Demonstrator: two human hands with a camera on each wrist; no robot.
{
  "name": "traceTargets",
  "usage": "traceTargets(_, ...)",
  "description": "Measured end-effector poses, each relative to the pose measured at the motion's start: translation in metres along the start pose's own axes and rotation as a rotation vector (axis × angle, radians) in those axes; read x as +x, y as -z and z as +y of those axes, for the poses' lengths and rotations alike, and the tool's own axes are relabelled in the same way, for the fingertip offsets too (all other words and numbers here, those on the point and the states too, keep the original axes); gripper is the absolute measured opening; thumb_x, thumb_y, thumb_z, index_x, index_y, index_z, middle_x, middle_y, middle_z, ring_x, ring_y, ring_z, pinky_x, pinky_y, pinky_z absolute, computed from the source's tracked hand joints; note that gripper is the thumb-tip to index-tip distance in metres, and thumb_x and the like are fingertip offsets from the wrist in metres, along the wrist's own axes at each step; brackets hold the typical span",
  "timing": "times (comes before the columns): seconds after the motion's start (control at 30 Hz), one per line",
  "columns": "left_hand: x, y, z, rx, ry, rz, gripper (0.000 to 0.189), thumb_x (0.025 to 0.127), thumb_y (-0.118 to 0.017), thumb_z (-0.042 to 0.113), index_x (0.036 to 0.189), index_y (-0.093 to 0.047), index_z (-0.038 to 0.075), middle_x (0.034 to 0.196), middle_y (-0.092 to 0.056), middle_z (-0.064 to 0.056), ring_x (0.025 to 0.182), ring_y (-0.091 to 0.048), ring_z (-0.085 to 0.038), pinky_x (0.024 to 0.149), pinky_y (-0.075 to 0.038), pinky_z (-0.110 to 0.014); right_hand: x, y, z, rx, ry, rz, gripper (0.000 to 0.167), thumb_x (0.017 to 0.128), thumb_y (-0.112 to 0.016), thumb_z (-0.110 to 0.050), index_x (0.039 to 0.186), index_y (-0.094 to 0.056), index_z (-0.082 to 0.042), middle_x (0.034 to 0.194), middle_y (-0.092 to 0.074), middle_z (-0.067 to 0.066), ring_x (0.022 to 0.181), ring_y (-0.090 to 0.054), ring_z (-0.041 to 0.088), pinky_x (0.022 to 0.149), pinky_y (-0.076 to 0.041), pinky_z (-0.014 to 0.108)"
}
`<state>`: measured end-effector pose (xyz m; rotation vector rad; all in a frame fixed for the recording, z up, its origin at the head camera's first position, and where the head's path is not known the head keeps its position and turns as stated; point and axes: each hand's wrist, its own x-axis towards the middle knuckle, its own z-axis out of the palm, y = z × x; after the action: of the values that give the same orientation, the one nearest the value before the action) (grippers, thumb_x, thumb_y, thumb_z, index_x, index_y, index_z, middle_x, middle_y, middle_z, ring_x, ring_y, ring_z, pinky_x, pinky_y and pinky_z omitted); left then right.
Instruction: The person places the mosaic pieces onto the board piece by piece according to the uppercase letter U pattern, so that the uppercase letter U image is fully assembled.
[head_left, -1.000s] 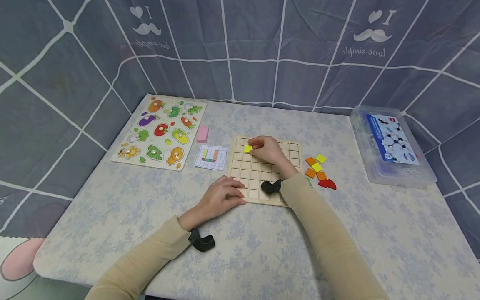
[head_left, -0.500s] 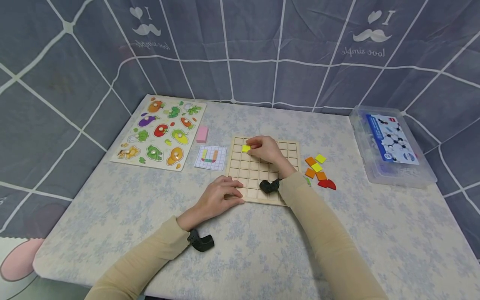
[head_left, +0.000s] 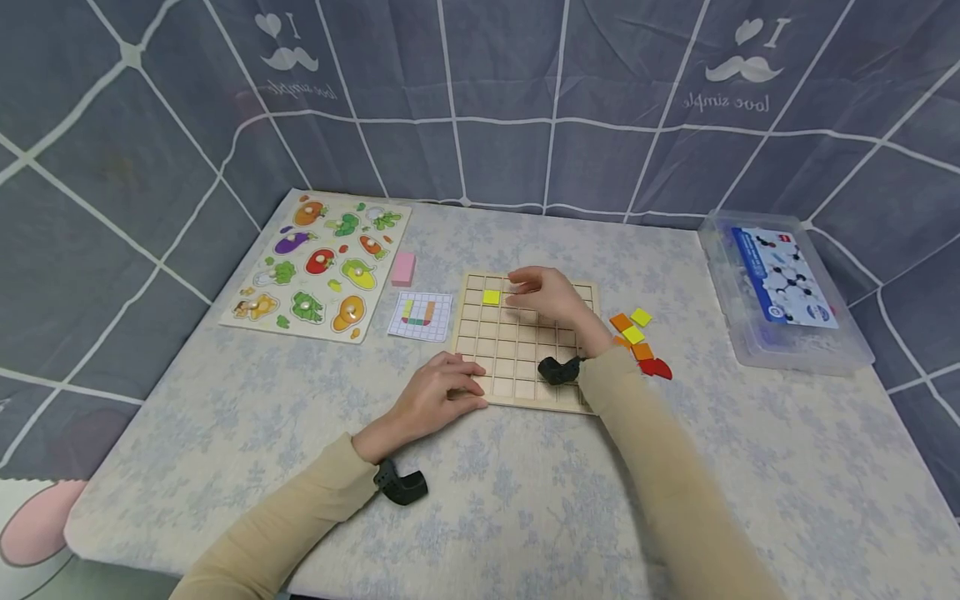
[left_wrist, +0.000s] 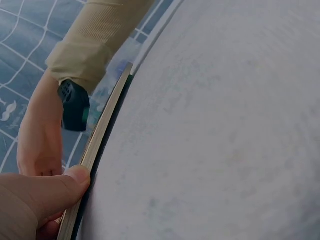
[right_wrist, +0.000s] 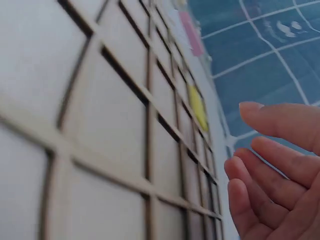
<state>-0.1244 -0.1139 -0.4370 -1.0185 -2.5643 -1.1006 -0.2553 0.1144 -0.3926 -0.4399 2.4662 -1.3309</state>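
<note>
A square wooden grid board (head_left: pixel 506 350) lies on the table in the head view. One yellow square tile (head_left: pixel 491 297) sits in a cell near its upper left corner. My right hand (head_left: pixel 551 296) hovers over the upper part of the board, just right of that tile, fingers loosely bent and apart. In the right wrist view nothing is between the thumb and fingers, and the yellow tile (right_wrist: pixel 197 107) lies beyond the cells. My left hand (head_left: pixel 438 393) holds the board's lower left corner. Its thumb (left_wrist: pixel 75 182) presses the board's side edge in the left wrist view.
Loose tiles lie right of the board: yellow (head_left: pixel 641 317), orange (head_left: pixel 621 322) and red (head_left: pixel 660 368) ones. Left of it are a pattern card (head_left: pixel 420 316), a pink block (head_left: pixel 403 269) and a vegetable puzzle (head_left: pixel 318 267). A clear plastic box (head_left: pixel 787 292) stands at the right.
My right hand has let go of the yellow tile, which stays in its cell, and has drawn back to the right. The left hand keeps its place on the board's corner.
</note>
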Motion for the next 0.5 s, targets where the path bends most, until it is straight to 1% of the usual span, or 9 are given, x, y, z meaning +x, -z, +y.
traceTargets(0.13,0.0,0.0,0.001,-0.004,0.007,0.001,0.01,0.077,-0.078,0.018,0.081,-0.075,0.009,0.106,-0.068,-0.005,0.102,-0.055,-0.023,0.101,-0.039,-0.035,-0.015,0.021,0.002,0.018,0.02,0.024,0.053,0.09,-0.064,-0.024,0.136,-0.048,-0.004,0.133,-0.05,0.014,0.116,-0.05,0.029,0.094,-0.043,0.043)
traceTargets(0.23,0.0,-0.001,0.001,-0.005,0.01,0.004,0.01,0.077,-0.078,0.017,0.081,-0.075,0.009,0.106,-0.068,-0.006,0.103,-0.055,-0.023,0.101,-0.039,-0.035,-0.028,0.035,0.005,0.028,0.018,0.069,0.054,0.09,-0.064,-0.029,0.137,-0.048,-0.007,0.134,-0.05,0.012,0.117,-0.049,0.028,0.095,-0.042,0.044)
traceTargets(0.37,0.0,-0.001,0.001,-0.009,0.012,0.01,0.009,0.076,-0.078,0.016,0.081,-0.075,0.009,0.106,-0.068,-0.007,0.104,-0.055,-0.024,0.102,-0.039,-0.035,-0.045,0.052,0.011,0.011,0.011,0.137,0.051,0.091,-0.063,-0.032,0.135,-0.051,-0.009,0.133,-0.051,0.009,0.117,-0.049,0.026,0.097,-0.041,0.045)
traceTargets(0.5,-0.001,0.0,0.001,-0.014,0.014,0.016,0.009,0.077,-0.078,0.016,0.081,-0.075,0.009,0.106,-0.068,-0.006,0.105,-0.055,-0.024,0.102,-0.039,-0.034,-0.062,0.063,0.02,-0.013,0.0,0.167,0.051,0.091,-0.062,-0.034,0.135,-0.051,-0.009,0.134,-0.05,0.011,0.119,-0.048,0.028,0.096,-0.041,0.047)
